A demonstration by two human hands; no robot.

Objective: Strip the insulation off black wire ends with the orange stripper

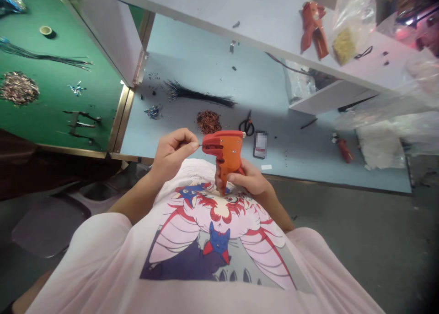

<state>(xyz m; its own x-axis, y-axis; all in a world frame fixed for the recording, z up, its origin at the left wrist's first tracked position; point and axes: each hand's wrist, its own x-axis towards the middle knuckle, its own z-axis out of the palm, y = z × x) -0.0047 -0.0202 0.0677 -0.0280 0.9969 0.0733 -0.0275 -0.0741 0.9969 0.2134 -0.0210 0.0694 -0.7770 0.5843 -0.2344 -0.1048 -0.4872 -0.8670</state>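
Observation:
My right hand (247,179) is wrapped round the handle of an orange wire-stripping tool (223,151), held upright just in front of my chest. My left hand (173,151) pinches a thin dark wire (196,145) and holds its tip at the tool's red jaws on the left side. Both hands hover near the front edge of a pale blue table (212,76). On the table behind them lie a pile of copper-coloured bits (208,121) and a bundle of dark wires (199,94).
Black scissors (247,125) and a small dark device (260,144) lie behind the tool. A second orange tool (313,28) rests on a white shelf above. A green table (51,76) at left holds wires, pliers and metal scraps. Plastic bags sit at right.

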